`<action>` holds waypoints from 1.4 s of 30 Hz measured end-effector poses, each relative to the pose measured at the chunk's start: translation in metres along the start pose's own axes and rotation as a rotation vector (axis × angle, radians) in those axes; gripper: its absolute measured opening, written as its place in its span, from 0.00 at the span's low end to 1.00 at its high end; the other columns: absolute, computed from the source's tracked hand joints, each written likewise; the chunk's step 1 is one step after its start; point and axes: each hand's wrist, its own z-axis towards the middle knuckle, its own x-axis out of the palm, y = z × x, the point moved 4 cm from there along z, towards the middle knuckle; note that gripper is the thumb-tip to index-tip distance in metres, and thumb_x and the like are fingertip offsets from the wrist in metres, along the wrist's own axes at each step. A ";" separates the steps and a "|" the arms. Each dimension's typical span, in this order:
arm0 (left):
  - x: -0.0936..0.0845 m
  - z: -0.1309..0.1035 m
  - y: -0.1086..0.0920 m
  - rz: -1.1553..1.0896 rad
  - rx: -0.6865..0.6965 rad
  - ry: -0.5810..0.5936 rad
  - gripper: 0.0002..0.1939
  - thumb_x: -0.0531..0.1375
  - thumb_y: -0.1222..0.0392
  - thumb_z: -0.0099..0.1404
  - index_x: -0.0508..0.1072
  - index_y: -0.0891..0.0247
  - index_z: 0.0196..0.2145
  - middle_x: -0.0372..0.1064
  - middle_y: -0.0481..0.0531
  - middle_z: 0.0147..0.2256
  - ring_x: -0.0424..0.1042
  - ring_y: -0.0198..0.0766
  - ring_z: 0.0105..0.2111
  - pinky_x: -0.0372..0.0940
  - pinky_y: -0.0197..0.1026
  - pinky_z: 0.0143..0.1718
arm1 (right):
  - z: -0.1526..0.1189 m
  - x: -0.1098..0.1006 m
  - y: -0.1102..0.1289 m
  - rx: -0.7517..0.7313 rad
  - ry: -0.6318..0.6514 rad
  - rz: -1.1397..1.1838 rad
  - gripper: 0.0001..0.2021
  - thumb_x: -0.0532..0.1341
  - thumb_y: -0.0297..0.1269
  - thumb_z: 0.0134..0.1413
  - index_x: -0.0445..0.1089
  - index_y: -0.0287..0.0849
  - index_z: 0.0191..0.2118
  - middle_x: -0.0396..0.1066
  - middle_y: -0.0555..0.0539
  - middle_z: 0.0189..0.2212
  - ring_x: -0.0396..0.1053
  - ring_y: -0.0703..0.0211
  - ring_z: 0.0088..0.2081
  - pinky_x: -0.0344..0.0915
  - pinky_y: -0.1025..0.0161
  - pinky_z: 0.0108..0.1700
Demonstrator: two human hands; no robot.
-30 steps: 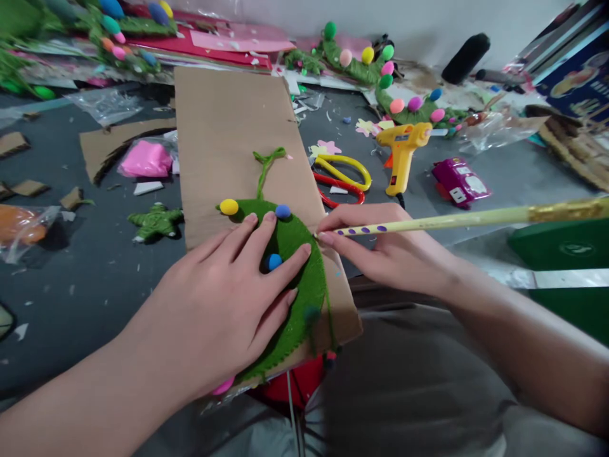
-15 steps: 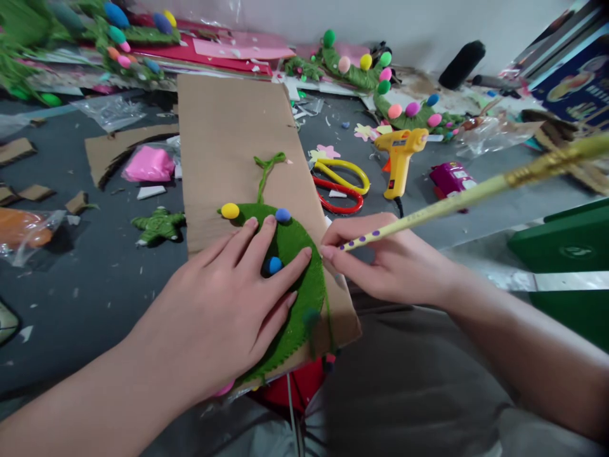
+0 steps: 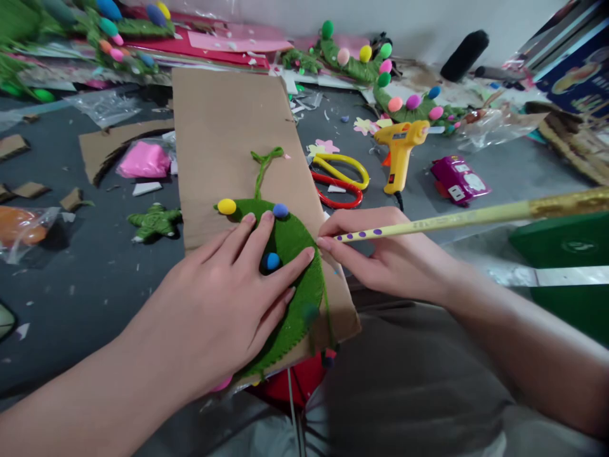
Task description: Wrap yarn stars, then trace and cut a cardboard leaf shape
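The pale-yellow, purple-dotted pencil (image 3: 457, 220), pinched in the right hand (image 3: 394, 261), has tipped flatter — tracing apparently continues beside the green leaf-shaped felt piece (image 3: 303, 292). The left hand (image 3: 219, 304) (splayed, gripping nothing) presses it flat by the near edge of the brown cardboard sheet (image 3: 223, 127).

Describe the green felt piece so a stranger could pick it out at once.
Find the long sheet of cardboard in the middle. On its near end, under the spread left hand, lies the felt piece. Unlike the small green star left of the cardboard, it is far larger, with a long curved edge.
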 end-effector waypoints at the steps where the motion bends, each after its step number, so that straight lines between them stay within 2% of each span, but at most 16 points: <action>1: 0.000 0.000 0.000 0.001 0.001 -0.007 0.28 0.49 0.50 0.74 0.62 0.46 0.69 0.53 0.57 0.72 0.56 0.67 0.69 0.65 0.70 0.60 | 0.000 0.001 0.001 -0.017 0.015 0.003 0.09 0.59 0.34 0.67 0.74 0.38 0.37 0.74 0.49 0.31 0.67 0.63 0.31 0.59 0.65 0.34; 3: 0.000 0.000 0.000 0.001 0.007 -0.016 0.28 0.48 0.50 0.74 0.62 0.47 0.69 0.53 0.58 0.71 0.56 0.67 0.69 0.65 0.69 0.59 | -0.001 0.002 0.002 -0.051 0.039 0.010 0.08 0.59 0.33 0.66 0.74 0.38 0.37 0.74 0.49 0.31 0.67 0.63 0.31 0.60 0.65 0.34; 7: -0.001 0.000 0.000 0.003 0.009 -0.010 0.28 0.47 0.51 0.74 0.64 0.47 0.68 0.58 0.59 0.69 0.57 0.65 0.69 0.66 0.70 0.58 | -0.002 0.000 0.000 -0.011 -0.002 0.031 0.09 0.59 0.34 0.68 0.75 0.38 0.38 0.74 0.50 0.31 0.67 0.64 0.31 0.60 0.66 0.34; 9: -0.002 0.000 -0.001 0.013 0.012 -0.011 0.28 0.47 0.51 0.74 0.63 0.47 0.69 0.59 0.59 0.68 0.58 0.65 0.68 0.67 0.70 0.58 | -0.003 0.001 0.001 -0.024 0.016 0.025 0.08 0.59 0.33 0.67 0.75 0.38 0.37 0.74 0.50 0.30 0.66 0.64 0.31 0.59 0.65 0.34; 12: -0.002 0.000 -0.001 0.020 0.015 -0.016 0.28 0.47 0.50 0.75 0.61 0.48 0.70 0.57 0.60 0.70 0.57 0.66 0.69 0.66 0.69 0.58 | -0.006 0.005 0.003 -0.071 0.068 0.034 0.08 0.59 0.31 0.65 0.74 0.39 0.35 0.74 0.50 0.31 0.66 0.64 0.31 0.60 0.65 0.34; 17: -0.003 0.001 -0.002 -0.010 -0.003 -0.007 0.27 0.51 0.47 0.74 0.62 0.48 0.69 0.52 0.58 0.72 0.56 0.66 0.69 0.63 0.68 0.61 | -0.007 0.004 0.000 -0.050 0.011 0.078 0.08 0.59 0.34 0.67 0.75 0.39 0.37 0.75 0.49 0.31 0.67 0.63 0.32 0.62 0.64 0.37; 21: -0.003 0.000 -0.002 -0.040 0.020 -0.003 0.29 0.52 0.47 0.74 0.62 0.51 0.69 0.48 0.62 0.73 0.54 0.69 0.69 0.61 0.71 0.61 | -0.008 0.004 0.000 -0.060 0.059 0.098 0.08 0.60 0.35 0.67 0.76 0.40 0.38 0.77 0.48 0.34 0.70 0.61 0.34 0.63 0.64 0.37; 27: -0.003 -0.001 -0.001 -0.017 -0.001 0.010 0.27 0.48 0.47 0.75 0.61 0.49 0.69 0.48 0.60 0.73 0.54 0.67 0.69 0.62 0.70 0.60 | -0.006 0.000 -0.005 -0.037 -0.002 0.097 0.09 0.60 0.37 0.68 0.77 0.40 0.41 0.78 0.47 0.34 0.71 0.60 0.35 0.64 0.63 0.40; 32: -0.006 0.001 -0.003 -0.032 0.022 0.019 0.27 0.48 0.49 0.75 0.61 0.51 0.69 0.53 0.62 0.71 0.54 0.69 0.69 0.62 0.71 0.59 | -0.008 0.001 -0.002 -0.094 0.091 0.123 0.10 0.60 0.36 0.68 0.76 0.39 0.36 0.76 0.49 0.31 0.69 0.63 0.32 0.63 0.65 0.36; 35: -0.006 0.001 -0.003 -0.037 0.017 0.013 0.27 0.47 0.49 0.76 0.62 0.51 0.69 0.56 0.61 0.70 0.56 0.69 0.69 0.63 0.72 0.59 | -0.008 -0.002 -0.005 -0.060 0.031 0.116 0.10 0.60 0.37 0.68 0.76 0.39 0.38 0.77 0.48 0.32 0.70 0.62 0.33 0.63 0.65 0.37; 37: -0.006 0.001 -0.002 -0.035 0.018 -0.001 0.27 0.46 0.48 0.76 0.62 0.51 0.69 0.55 0.61 0.70 0.55 0.70 0.69 0.62 0.72 0.59 | -0.007 -0.002 -0.007 -0.052 -0.001 0.119 0.10 0.60 0.38 0.69 0.76 0.40 0.39 0.77 0.48 0.32 0.70 0.61 0.33 0.64 0.64 0.37; 40: -0.005 0.000 -0.002 -0.032 0.028 -0.006 0.28 0.47 0.47 0.75 0.61 0.51 0.69 0.52 0.61 0.72 0.54 0.72 0.69 0.62 0.72 0.59 | -0.007 0.001 -0.006 -0.104 0.078 0.145 0.10 0.60 0.38 0.68 0.76 0.40 0.38 0.76 0.48 0.31 0.69 0.62 0.32 0.63 0.64 0.37; 42: -0.005 0.000 -0.002 -0.028 0.029 0.002 0.28 0.47 0.48 0.75 0.61 0.52 0.70 0.49 0.63 0.72 0.54 0.71 0.69 0.62 0.72 0.59 | -0.007 0.002 -0.005 -0.112 0.079 0.137 0.11 0.60 0.38 0.68 0.76 0.40 0.37 0.76 0.48 0.31 0.69 0.62 0.32 0.63 0.64 0.37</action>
